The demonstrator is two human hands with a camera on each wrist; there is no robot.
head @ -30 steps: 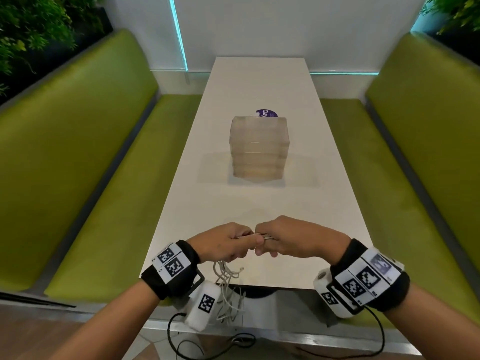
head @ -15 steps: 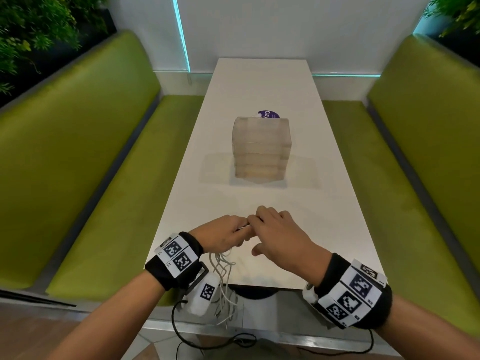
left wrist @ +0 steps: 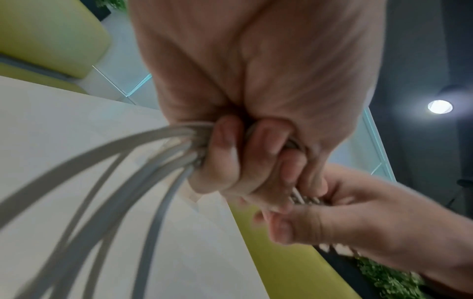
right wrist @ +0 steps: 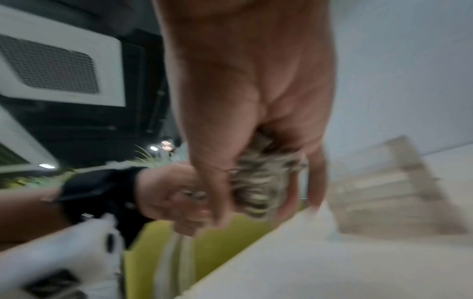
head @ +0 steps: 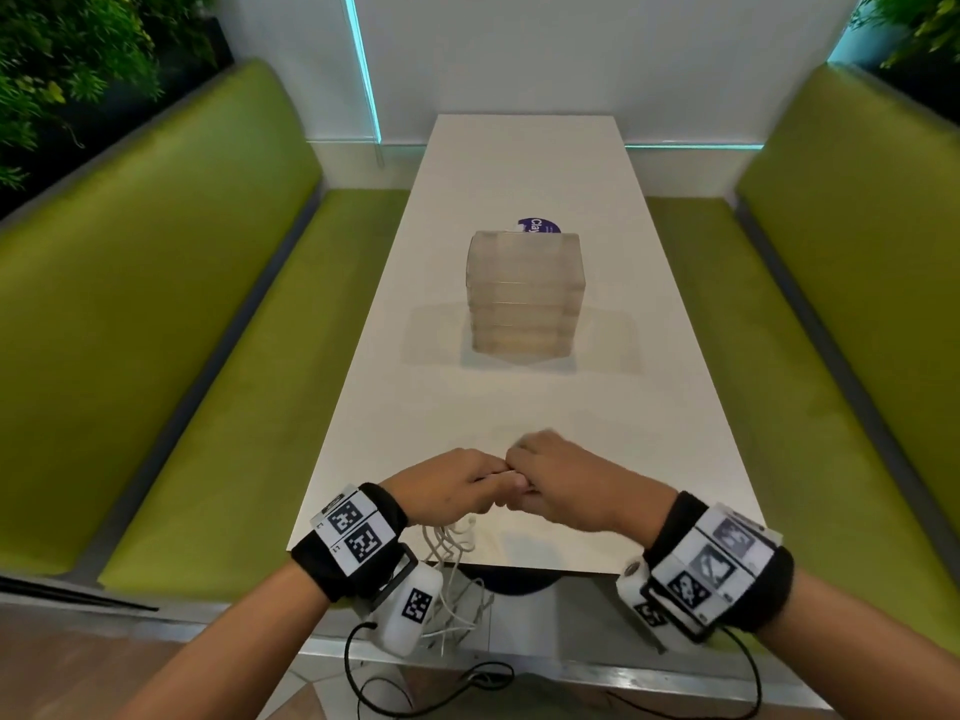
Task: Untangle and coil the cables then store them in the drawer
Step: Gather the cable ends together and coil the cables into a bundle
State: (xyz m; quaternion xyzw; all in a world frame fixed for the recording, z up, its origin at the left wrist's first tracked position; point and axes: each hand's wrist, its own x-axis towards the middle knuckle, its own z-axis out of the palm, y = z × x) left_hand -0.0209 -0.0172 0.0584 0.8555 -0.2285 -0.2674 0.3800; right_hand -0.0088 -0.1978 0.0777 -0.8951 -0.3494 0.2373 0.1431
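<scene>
My left hand (head: 457, 485) grips a bundle of white cables (head: 449, 550) over the near edge of the white table (head: 519, 407); several loops hang down from the fist (left wrist: 115, 182). My right hand (head: 556, 483) meets it knuckle to knuckle, its fingers curled round the wound part of the cable bundle (right wrist: 258, 182). The cable between the two fists is mostly hidden by the fingers. A translucent drawer unit (head: 525, 296) with several stacked drawers, all closed, stands at the middle of the table, well beyond both hands.
Green benches (head: 182, 356) run along both sides of the table, the right one (head: 831, 356) equally close. A purple round label (head: 537, 227) peeks out behind the drawer unit. Black wrist-camera leads (head: 415, 688) hang below the table edge.
The right hand opened and swept over the left fist half a second ago, and now its fingers are curled again round the bundle. The left hand has stayed in place.
</scene>
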